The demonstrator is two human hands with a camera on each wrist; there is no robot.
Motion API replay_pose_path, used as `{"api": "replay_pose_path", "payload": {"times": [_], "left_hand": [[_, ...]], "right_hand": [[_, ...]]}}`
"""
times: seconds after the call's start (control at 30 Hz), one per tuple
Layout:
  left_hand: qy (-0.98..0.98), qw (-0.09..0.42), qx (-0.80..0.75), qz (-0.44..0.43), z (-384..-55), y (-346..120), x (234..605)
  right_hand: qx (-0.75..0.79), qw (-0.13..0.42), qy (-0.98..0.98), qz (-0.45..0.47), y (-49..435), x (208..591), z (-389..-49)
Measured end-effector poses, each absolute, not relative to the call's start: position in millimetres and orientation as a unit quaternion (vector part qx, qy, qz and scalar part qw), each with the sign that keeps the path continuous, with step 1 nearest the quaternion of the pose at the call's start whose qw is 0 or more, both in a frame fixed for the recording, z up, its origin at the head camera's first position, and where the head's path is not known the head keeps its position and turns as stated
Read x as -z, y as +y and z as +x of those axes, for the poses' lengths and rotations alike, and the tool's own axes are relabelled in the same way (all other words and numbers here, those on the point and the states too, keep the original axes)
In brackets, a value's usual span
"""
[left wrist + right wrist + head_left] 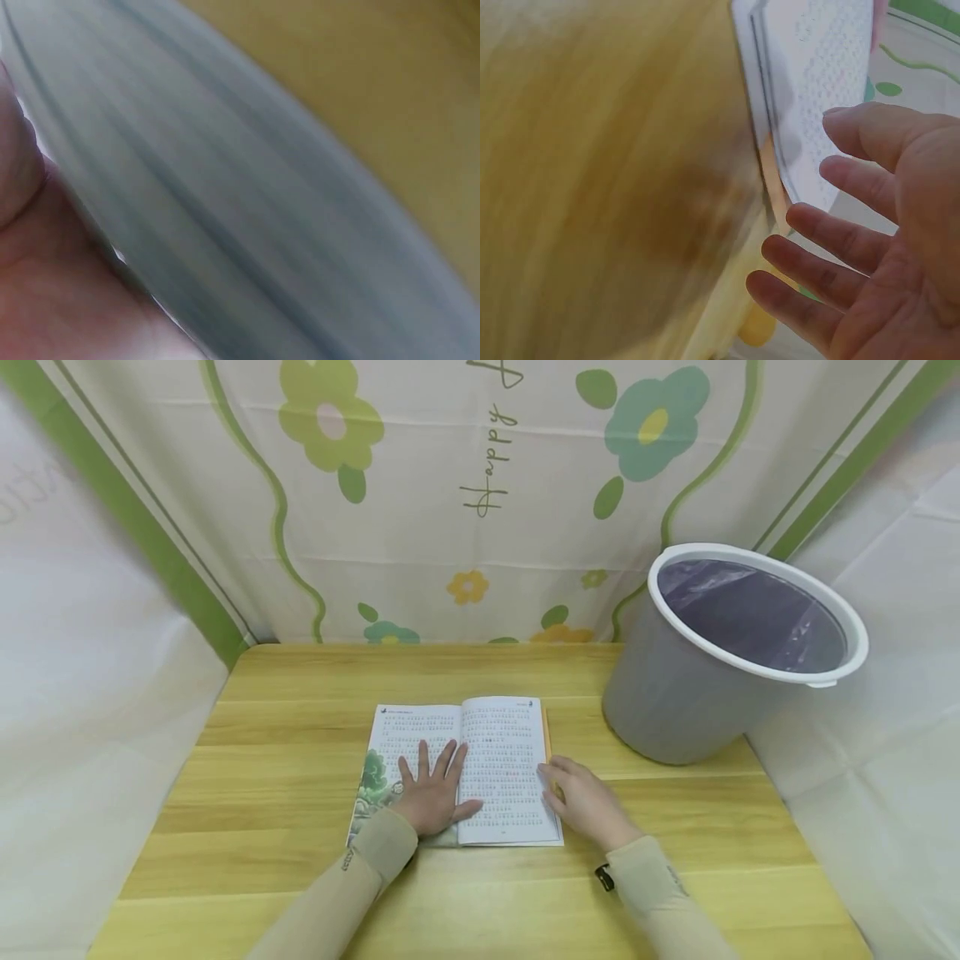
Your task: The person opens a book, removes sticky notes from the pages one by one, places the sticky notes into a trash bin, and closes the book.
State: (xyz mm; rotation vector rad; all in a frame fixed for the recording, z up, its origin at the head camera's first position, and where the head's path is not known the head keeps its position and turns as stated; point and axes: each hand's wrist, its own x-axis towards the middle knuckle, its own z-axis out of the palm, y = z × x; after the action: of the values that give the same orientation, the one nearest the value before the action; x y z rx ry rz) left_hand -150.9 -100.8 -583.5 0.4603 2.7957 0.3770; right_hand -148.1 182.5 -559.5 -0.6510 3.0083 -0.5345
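Observation:
An open book (501, 777) lies flat on the wooden table, its pages full of small print, with a green picture on the lower left page. My left hand (433, 797) rests on the left page with fingers spread and the thumb reaching across the fold. At the book's right edge is my right hand (588, 802), its fingers loosely bent by the page edge. The right wrist view shows the right hand (862, 232) with nothing between thumb and fingers, beside the book (817, 82). In the left wrist view a blurred grey-green sleeve cuff (225, 195) covers most of the left hand (67, 285).
A grey bin (675, 693) with a white rim and a dark liner stands on the table's right side. Behind the table (270, 760) hangs a flowered white cloth (420, 527). Pale cloth also hangs along both sides.

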Motion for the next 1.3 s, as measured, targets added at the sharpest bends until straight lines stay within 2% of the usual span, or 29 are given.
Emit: {"api": "replay_pose_path", "payload": {"times": [0.37,0.7,0.9,1.13,1.3], "left_hand": [[0.966,0.147,-0.139,0.162,-148,-101,577],[0.965,0.162,-0.132,0.161,-145,-103,562],[0.961,0.166,-0.147,0.163,-146,-103,565],[0.955,0.163,-0.175,0.174,-149,-100,569],[0.947,0.184,-0.195,0.179,-152,-102,559]], "right_hand": [[0.199,0.025,0.966,-0.163,182,567,-149],[0.313,0.045,0.941,-0.119,177,568,-156],[0.42,0.057,0.905,-0.033,176,567,-161],[0.54,0.104,0.835,0.031,180,551,-162],[0.558,0.099,0.822,0.045,177,529,-162]]}}
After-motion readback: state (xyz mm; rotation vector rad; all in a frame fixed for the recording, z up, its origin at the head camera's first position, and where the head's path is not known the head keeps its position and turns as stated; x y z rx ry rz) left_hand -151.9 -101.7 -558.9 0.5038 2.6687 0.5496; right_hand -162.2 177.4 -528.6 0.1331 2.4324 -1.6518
